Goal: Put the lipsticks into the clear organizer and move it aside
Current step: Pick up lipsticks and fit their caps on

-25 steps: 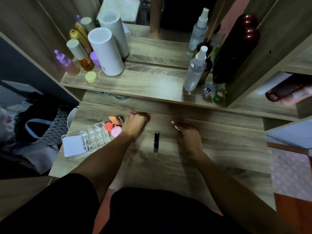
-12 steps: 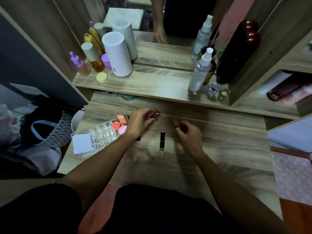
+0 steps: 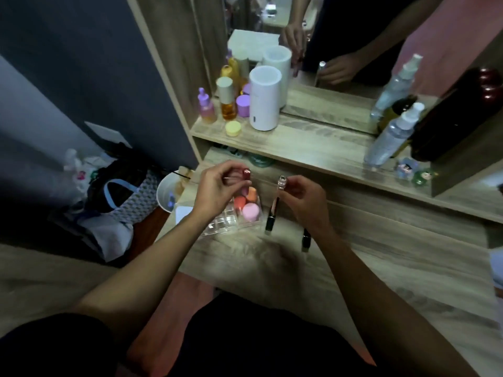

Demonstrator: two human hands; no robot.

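Note:
My left hand [image 3: 217,187] is raised above the clear organizer [image 3: 223,223] and pinches a small red-capped lipstick [image 3: 246,174]. My right hand [image 3: 302,198] holds a slim lip tube with a clear cap [image 3: 282,183], tilted down to the left. The organizer sits at the left end of the wooden table [image 3: 381,254]; its far compartment holds orange and pink makeup sponges [image 3: 246,204]. A black lipstick [image 3: 270,223] lies just right of the organizer. Another black lipstick [image 3: 306,240] lies beside my right wrist, partly hidden by it.
A raised shelf [image 3: 313,148] behind the table carries a white cylinder [image 3: 265,100], small bottles [image 3: 228,100], a yellow jar [image 3: 233,128] and a spray bottle [image 3: 389,140], with a mirror behind. A white bin [image 3: 166,195] and a bag [image 3: 122,198] stand on the floor at left.
Both hands have lifted off the table, each holding a lipstick, and come closer together above the organizer. The view has swung left, so the table appears further right.

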